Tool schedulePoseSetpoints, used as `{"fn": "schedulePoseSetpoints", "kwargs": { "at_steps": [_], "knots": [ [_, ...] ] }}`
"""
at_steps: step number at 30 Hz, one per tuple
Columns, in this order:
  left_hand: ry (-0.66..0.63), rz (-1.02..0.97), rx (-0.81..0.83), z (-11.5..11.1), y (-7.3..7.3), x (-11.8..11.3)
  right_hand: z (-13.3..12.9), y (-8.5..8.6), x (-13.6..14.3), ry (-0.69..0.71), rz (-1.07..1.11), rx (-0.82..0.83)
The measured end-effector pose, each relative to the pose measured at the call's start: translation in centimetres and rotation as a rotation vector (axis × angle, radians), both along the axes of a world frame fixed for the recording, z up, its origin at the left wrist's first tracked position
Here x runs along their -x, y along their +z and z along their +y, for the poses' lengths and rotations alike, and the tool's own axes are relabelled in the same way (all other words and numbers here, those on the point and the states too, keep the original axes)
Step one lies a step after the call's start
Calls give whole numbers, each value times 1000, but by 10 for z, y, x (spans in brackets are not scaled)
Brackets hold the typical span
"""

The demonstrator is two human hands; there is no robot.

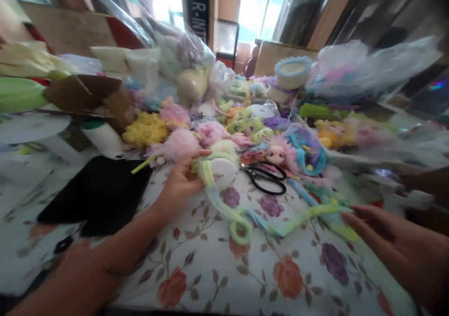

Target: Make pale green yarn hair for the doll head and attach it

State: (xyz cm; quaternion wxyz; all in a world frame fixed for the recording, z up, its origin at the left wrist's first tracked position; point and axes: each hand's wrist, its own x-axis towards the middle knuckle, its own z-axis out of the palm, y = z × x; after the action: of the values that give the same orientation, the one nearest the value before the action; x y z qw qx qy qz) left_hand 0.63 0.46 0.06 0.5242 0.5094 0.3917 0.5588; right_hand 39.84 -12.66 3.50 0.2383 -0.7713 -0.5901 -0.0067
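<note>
My left hand (185,175) is closed around the side of a white round spool-like piece (223,172) wrapped with pale yellow-green fuzzy strip. From it the strip (242,232) runs down onto the cloth, makes a small loop, and carries on to the right in green, blue and yellow. At the right, my right hand (389,241) pinches the strip between thumb and fingers; motion blurs this part. Black-handled scissors (268,178) lie just right of the spool. Behind them rests a pink-haired doll head (277,154).
A flowered tablecloth (213,264) covers the table. Fluffy pompoms, including a yellow one (145,128), and coloured strips crowd its back. A black flat sheet (101,192) and a thread cone (100,136) lie left. Clear plastic bags (368,68) and a cream round container (293,73) stand behind.
</note>
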Motion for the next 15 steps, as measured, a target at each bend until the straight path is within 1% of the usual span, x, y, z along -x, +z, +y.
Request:
{"fn": "schedulePoseSetpoints", "kwargs": {
  "at_steps": [1,3,5,6,7,9,11,15],
  "knots": [
    [-6,6,5,0,-1,0,8,3,23,50,-13,-36],
    [-22,10,6,0,-2,0,30,8,75,240,16,-17],
    [-43,4,4,0,-1,0,56,13,121,454,37,45],
    [-48,0,1,0,-1,0,68,13,139,532,43,99],
    [-50,-3,0,-1,0,0,80,13,154,577,55,129],
    [-45,-7,5,-1,2,0,99,10,175,621,129,178],
    [-36,-9,2,-2,5,-1,110,4,188,627,256,194],
    [-21,35,-41,-2,6,-3,117,-8,201,633,451,144]
  ]
}}
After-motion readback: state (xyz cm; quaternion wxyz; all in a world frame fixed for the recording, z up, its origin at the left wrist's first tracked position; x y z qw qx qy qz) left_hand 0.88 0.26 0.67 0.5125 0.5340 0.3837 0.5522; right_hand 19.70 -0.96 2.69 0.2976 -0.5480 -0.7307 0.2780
